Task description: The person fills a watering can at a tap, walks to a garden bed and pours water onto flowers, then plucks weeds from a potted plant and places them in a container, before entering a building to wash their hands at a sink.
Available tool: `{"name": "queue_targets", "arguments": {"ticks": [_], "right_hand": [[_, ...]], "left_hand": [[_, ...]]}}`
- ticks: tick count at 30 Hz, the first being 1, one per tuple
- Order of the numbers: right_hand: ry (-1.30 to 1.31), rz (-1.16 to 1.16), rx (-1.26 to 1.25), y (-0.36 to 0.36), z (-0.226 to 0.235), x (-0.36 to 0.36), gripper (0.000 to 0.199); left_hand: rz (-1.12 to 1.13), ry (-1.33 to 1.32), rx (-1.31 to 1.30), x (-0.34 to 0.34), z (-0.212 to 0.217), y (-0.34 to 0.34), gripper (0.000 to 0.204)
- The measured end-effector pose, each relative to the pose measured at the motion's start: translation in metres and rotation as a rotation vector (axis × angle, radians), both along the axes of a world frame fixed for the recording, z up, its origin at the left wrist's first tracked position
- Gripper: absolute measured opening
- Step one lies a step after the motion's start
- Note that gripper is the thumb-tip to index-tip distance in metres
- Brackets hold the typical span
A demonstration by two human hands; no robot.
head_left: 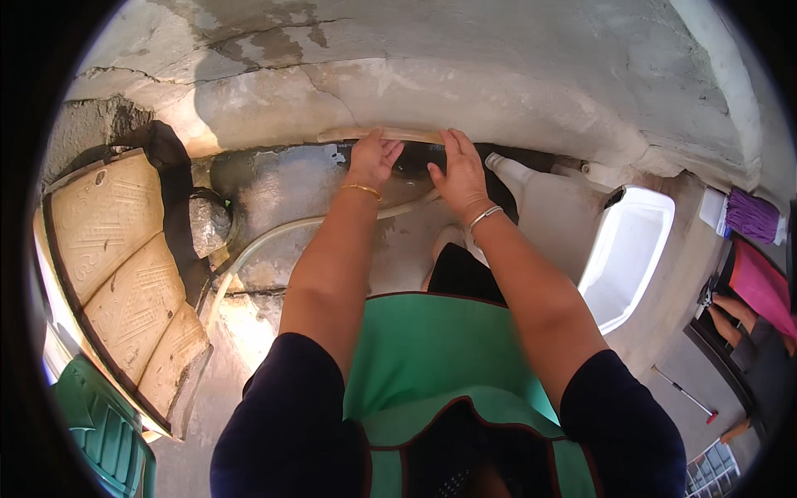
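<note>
Tan, slender strip [419, 134] lies roughly crosswise in view along the foot of the cracked grey wall [498, 83], both hands at it; its material cannot be told. Left hand [375, 159]: at the strip toward its left part, fingers loosely bent; whether the grip closes round the strip or merely rests there, cannot tell. Right hand [462, 176]: fingertips at the strip's right end, thumb standing well apart from the fingers; grip wide, not wrapped round anything visible. Gold bangle [363, 192] on the left wrist, silver bangle [486, 217] on the right; green apron [432, 357] with dark red edging over dark clothing.

Pale hose [290, 227] curves over the wet-looking floor [278, 187], rising from lower left and passing behind the left forearm toward the right hand. Left side: tan panel [124, 266] with raised patterning, leaning; green plastic chair [108, 440] below it. Right side: whitish piece [508, 170] near the right hand, kind unclear; white tub [618, 266] tilted, its hollow showing; purple mop head [751, 217] farther off; at the far right rim another person [760, 286], partly visible, in pink and dark clothing; red-ended stick [689, 397] and white wire rack [714, 469] below.
</note>
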State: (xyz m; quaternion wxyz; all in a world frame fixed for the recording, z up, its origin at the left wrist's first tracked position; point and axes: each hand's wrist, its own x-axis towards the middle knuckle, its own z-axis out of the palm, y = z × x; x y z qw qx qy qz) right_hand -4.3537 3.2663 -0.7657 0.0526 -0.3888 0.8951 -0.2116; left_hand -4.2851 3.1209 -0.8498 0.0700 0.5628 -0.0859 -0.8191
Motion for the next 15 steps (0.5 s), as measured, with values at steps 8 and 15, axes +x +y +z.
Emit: {"name": "queue_targets", "arguments": {"ticks": [8,15], "right_hand": [[-0.853,0.537,0.278,-0.030,0.292,0.085,0.032],[-1.670,0.731,0.009,-0.076,0.569,0.233,0.015]], "left_hand": [[0.243,0.203,-0.272,0.146,0.374,-0.001,0.025],[0.479,0.242,-0.570,0.289,0.668,-0.020,0.027]]}}
